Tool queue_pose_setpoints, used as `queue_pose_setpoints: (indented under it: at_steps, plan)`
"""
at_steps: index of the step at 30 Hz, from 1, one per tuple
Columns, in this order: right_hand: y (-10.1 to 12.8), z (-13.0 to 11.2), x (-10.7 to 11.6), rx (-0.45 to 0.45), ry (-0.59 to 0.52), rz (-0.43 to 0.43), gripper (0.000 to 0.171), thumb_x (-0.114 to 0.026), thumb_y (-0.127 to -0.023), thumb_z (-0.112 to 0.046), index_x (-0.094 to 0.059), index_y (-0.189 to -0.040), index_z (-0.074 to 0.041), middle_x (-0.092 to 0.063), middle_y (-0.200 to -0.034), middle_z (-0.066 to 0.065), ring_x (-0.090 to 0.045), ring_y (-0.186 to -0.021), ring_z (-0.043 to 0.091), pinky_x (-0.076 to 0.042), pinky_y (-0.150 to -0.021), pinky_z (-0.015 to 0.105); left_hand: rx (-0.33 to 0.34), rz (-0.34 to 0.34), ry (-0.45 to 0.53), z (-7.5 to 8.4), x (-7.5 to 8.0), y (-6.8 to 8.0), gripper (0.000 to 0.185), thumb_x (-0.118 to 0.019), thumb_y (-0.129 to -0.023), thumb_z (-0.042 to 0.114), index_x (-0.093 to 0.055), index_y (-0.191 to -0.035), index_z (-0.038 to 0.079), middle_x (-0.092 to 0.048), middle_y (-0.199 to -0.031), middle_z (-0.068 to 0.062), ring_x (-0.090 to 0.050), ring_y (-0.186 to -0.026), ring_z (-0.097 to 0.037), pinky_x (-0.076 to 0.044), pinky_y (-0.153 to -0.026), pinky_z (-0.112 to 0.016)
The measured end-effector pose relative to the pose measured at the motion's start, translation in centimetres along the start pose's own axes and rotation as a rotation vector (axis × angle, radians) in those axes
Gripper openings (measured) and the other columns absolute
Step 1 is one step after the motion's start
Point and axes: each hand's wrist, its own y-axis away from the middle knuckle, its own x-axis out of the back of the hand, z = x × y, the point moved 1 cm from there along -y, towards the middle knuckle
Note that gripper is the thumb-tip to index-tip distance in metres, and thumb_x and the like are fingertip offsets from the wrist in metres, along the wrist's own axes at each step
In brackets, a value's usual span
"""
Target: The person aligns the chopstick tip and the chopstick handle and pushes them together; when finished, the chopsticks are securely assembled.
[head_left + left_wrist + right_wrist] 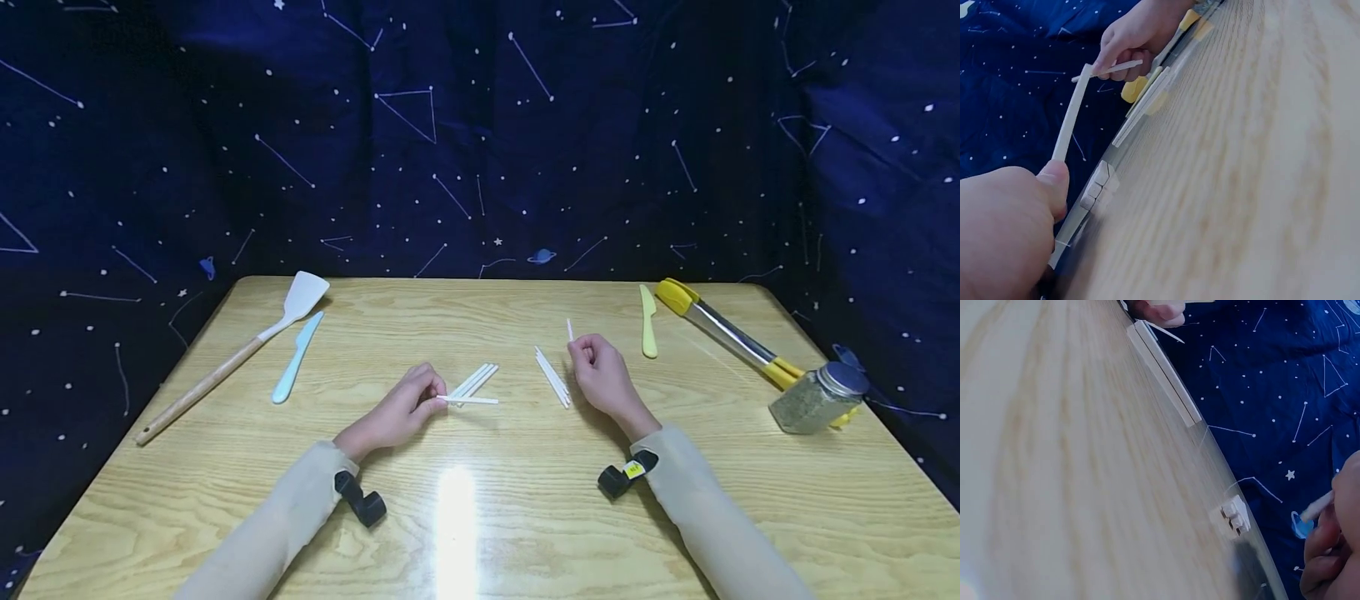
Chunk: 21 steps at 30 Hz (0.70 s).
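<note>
My left hand (397, 410) pinches a thin white stick (480, 401) between thumb and fingertips, and the stick points sideways to the right. Just beyond it, a small bunch of white sticks (480, 377) lies slanted on the table. In my right hand (606, 379), another white stick (570, 329) is held by the fingertips, its free end pointing away from me. Left of that hand lies a second bunch of white sticks (552, 379), slanted the other way. The left wrist view shows the left hand's stick (1072, 115) raised above the tabletop, with square edges.
A white spatula (303, 293) with a wooden handle and a light blue knife (298, 358) lie at the left. To the right are a yellow knife (648, 323), yellow-tipped tongs (723, 325) and a tilted-looking glass jar (808, 406) of dried herbs. A starry dark blue cloth (480, 150) hangs behind the table.
</note>
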Motion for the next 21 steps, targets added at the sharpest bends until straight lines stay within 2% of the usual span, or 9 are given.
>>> queue_pose_setpoints:
  at_steps: [6,9,14,21]
  plan:
    - [0.1,0.0,-0.1,0.017,-0.04,0.001,0.017,-0.044,-0.102,-0.014,-0.046,-0.097,0.002,-0.041,-0.063,-0.001,-0.036,-0.049,0.005,-0.031,-0.047,0.021,0.074,0.079,0.082,0.2,0.1,0.0,0.006,-0.059,-0.093,0.003,-0.053,-0.094,0.003,-0.051,-0.083,-0.005,-0.043,-0.07,-0.011,-0.037,-0.062,-0.021]
    - [0.3,-0.3,-0.2,0.011,-0.117,-0.043,0.012,-0.04,-0.102,-0.011,-0.041,-0.097,0.0,-0.04,-0.062,-0.001,-0.038,-0.046,0.005,-0.032,-0.045,0.021,0.094,0.129,0.104,0.1,0.1,0.0,0.006,-0.056,-0.095,0.003,-0.051,-0.096,0.002,-0.051,-0.078,-0.006,-0.043,-0.065,-0.009,-0.037,-0.058,-0.02]
    - [0.6,-0.8,-0.3,0.019,-0.222,-0.108,0.011,-0.032,-0.103,-0.008,-0.037,-0.097,-0.001,-0.045,-0.061,0.003,-0.045,-0.05,0.011,-0.04,-0.047,0.023,0.115,0.219,0.101,-0.3,-0.1,0.0,0.006,-0.056,-0.094,0.001,-0.05,-0.096,0.0,-0.045,-0.07,-0.003,-0.039,-0.061,-0.008,-0.035,-0.055,-0.021]
    - [0.8,-1.9,-0.2,0.049,-0.338,-0.117,0.011,-0.035,-0.103,-0.006,-0.039,-0.094,-0.001,-0.055,-0.069,0.01,-0.052,-0.057,0.011,-0.045,-0.053,0.022,0.125,0.277,0.072,0.1,-0.2,-0.1,0.007,-0.059,-0.094,0.003,-0.052,-0.095,0.002,-0.042,-0.069,-0.001,-0.037,-0.059,-0.009,-0.033,-0.053,-0.021]
